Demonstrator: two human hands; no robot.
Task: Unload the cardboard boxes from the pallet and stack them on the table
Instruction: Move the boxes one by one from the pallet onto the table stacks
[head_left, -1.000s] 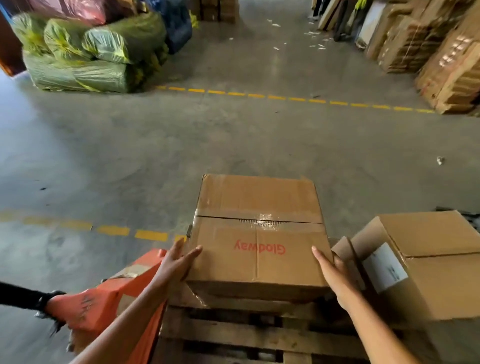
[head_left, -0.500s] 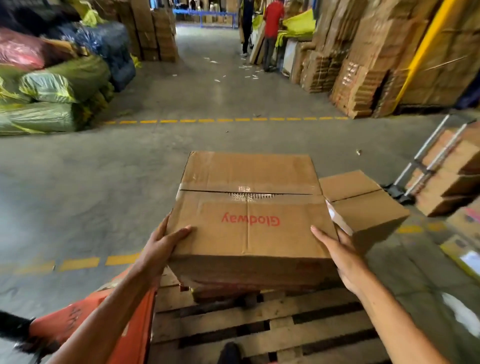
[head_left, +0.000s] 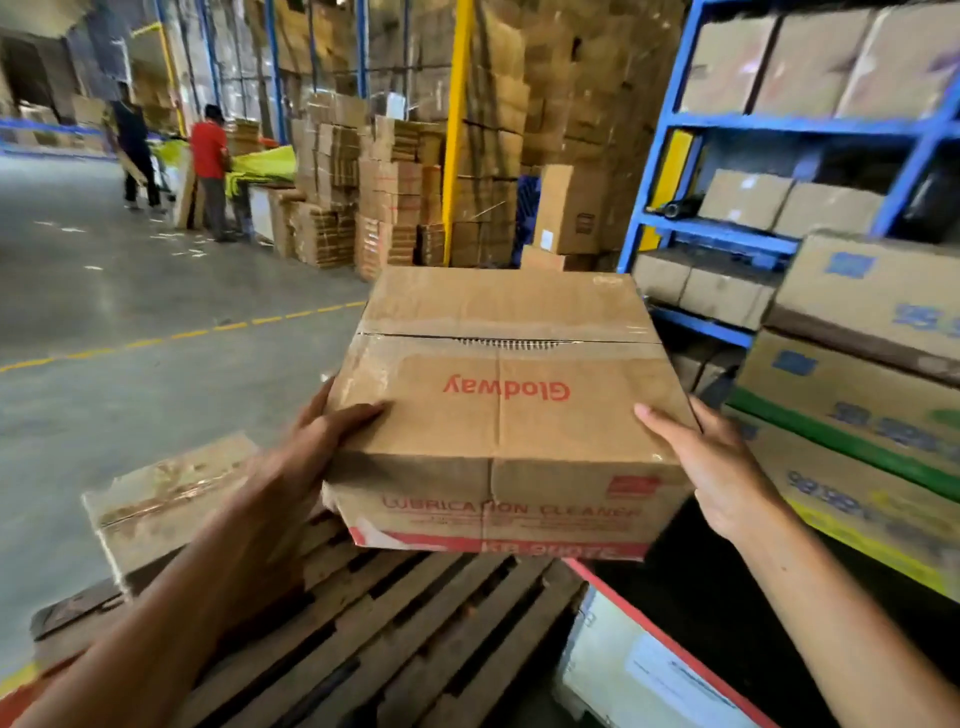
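Pallet (head_left: 395, 639) fills 6 o'clock, slats mostly bare. One more cardboard box (head_left: 166, 499) sits on its corner at 8 o'clock, so at least that one is left to unload. No surface for stacking in view, so stacked count can't be judged; blue racking (head_left: 675, 124) with cartons at 2 o'clock.

Glodway box (head_left: 506, 415) is off the pallet, held at centre frame, roughly level, print upside-down to the wearer. Judging mid-carry.

Both forearms reach forward. Left hand (head_left: 306, 452) clamps the box's 9 o'clock side, thumb on top. Right hand (head_left: 711, 462) clamps the 3 o'clock side, thumb on top.
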